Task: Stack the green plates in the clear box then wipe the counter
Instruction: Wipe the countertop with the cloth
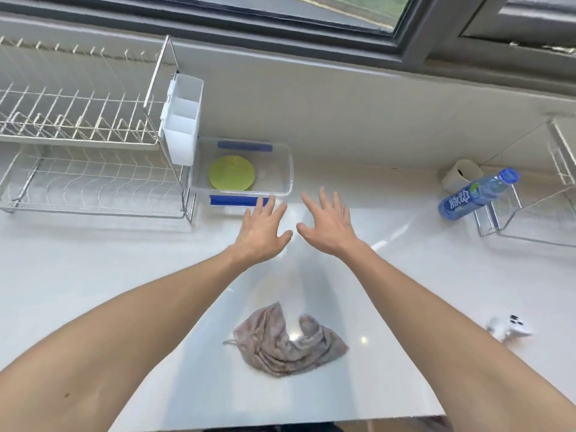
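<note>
Green plates point(231, 172) lie stacked flat inside the clear box point(288, 169), which has blue clips and stands on the white counter point(93, 275) by the back wall. My left hand point(263, 232) hovers just in front of the box, fingers spread, holding nothing. Beside it, my right hand point(327, 226) is also spread and holds nothing. A crumpled pinkish-grey cloth point(286, 344) lies on the counter near its front edge, between my forearms.
A two-tier wire dish rack point(78, 135) with a white cutlery holder point(182, 120) stands left of the box. A blue bottle point(477, 194), a paper roll point(461, 176) and a clear rack point(536, 213) are at right. A small white device point(511, 328) lies at front right.
</note>
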